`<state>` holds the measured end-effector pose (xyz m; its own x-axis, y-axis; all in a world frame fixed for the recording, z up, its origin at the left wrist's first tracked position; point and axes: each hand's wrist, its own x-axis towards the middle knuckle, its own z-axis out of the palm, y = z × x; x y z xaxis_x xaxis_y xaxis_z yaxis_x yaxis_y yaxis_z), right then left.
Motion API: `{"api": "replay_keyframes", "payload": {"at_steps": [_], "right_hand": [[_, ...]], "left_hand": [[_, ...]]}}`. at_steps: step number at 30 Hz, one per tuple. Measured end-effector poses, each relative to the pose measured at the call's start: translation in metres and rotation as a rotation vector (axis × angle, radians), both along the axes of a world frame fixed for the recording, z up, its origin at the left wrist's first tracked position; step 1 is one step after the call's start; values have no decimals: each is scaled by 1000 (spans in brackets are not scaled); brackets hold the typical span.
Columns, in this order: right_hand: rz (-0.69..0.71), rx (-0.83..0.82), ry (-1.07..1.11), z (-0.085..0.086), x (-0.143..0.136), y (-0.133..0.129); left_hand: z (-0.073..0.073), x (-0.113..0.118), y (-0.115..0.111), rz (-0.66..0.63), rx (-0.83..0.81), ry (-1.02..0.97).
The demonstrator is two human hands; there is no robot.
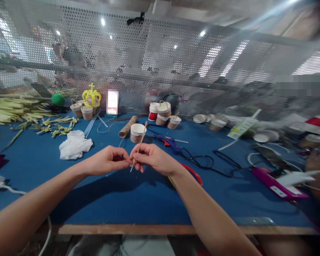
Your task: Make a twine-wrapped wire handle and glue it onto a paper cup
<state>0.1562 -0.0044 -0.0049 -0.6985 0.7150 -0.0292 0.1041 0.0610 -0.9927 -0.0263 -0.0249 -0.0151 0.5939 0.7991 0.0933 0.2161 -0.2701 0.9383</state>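
Between the fingers of my right hand (152, 158) is a thin tan stick (142, 140), tilted, its lower tip pale. My left hand (110, 160) meets it near that lower end with thumb and fingers pinched together; what these fingers hold is too small to make out. Just beyond the hands stands a small white cup wrapped in twine (138, 133). A roll of brown twine (128, 127) lies to its left. The blue glue gun (167, 142) rests beyond my right hand.
A crumpled white cloth (75, 145) lies left. Behind it are small pots (87, 112), a yellow crown (91, 97) and a lit phone (112, 102). Red-handled pliers or scissors (193, 173) are partly under my right forearm. A purple power strip (277, 185) and cables lie right.
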Motion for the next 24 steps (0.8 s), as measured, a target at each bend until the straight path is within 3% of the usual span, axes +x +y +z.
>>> {"api": "replay_keyframes", "payload": {"at_steps": [17, 24], "right_hand": [[-59, 129, -179, -1, -7, -3], [-107, 220, -239, -4, -11, -6]], "left_hand": [[-1, 0, 0, 23, -24, 32], [-8, 2, 2, 84, -53, 38]]}}
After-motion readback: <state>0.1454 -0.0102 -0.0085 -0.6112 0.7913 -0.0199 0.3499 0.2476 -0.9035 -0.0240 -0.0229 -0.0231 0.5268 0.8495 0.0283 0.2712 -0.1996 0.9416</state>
